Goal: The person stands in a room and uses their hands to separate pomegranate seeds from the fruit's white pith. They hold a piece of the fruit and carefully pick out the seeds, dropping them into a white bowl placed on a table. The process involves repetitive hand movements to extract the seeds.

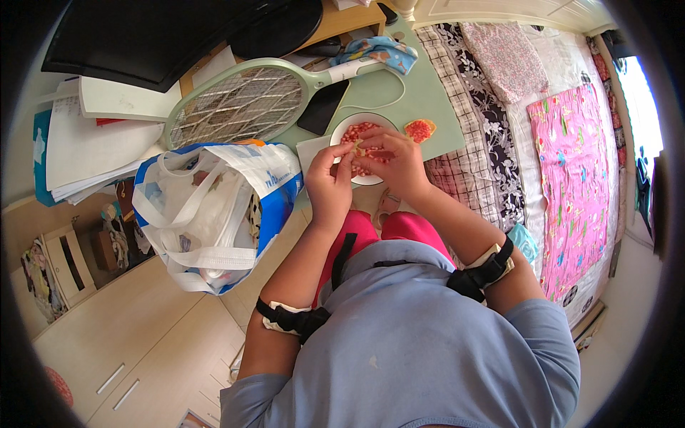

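Observation:
A white bowl (338, 132) of red pomegranate seeds (357, 130) stands at the near edge of the green table. Over it, my left hand (328, 167) and my right hand (393, 158) meet with fingertips close together. Between them they pinch a small pale yellowish piece (359, 148), apparently pomegranate membrane or rind; the fingers hide part of it. To the right of the bowl, a chunk of pomegranate (420, 130) with red seeds and yellow rind lies on the table.
Left of the bowl are a black smartphone (322, 107), an electric mosquito swatter (241, 101) and a stuffed blue-and-white shopping bag (214, 214). Papers (101, 144) pile up under a black monitor (155, 37). A bed with a pink patterned cloth (572, 187) adjoins the table on the right.

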The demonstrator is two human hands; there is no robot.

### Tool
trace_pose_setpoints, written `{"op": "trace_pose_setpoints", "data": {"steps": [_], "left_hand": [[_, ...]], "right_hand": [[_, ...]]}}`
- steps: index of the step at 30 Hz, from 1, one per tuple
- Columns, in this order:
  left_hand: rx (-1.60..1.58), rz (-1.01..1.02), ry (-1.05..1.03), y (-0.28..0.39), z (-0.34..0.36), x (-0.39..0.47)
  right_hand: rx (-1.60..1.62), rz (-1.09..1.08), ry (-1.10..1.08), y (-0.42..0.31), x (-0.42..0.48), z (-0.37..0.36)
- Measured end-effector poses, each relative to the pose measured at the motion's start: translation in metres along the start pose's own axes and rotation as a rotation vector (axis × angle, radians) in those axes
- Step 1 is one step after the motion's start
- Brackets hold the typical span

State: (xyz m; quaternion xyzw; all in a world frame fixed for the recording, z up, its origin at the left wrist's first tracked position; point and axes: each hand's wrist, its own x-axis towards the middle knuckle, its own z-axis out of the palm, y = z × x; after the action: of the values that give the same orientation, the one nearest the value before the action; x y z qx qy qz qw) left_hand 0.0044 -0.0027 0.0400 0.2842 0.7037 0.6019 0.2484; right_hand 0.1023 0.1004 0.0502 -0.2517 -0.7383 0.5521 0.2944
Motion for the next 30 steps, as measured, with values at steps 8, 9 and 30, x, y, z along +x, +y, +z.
{"op": "trace_pose_setpoints", "data": {"steps": [8, 9, 30], "left_hand": [[0.242, 0.291, 0.035, 0.011, 0.0, 0.003], [0.24, 0.292, 0.039, 0.011, 0.0, 0.003], [0.204, 0.277, -0.007, 0.001, -0.004, 0.003]], "right_hand": [[0.117, 0.139, -0.026, 0.0, 0.0, -0.002], [0.146, 0.168, -0.032, 0.0, 0.0, -0.002], [0.083, 0.008, -0.147, 0.017, 0.003, -0.011]]}}
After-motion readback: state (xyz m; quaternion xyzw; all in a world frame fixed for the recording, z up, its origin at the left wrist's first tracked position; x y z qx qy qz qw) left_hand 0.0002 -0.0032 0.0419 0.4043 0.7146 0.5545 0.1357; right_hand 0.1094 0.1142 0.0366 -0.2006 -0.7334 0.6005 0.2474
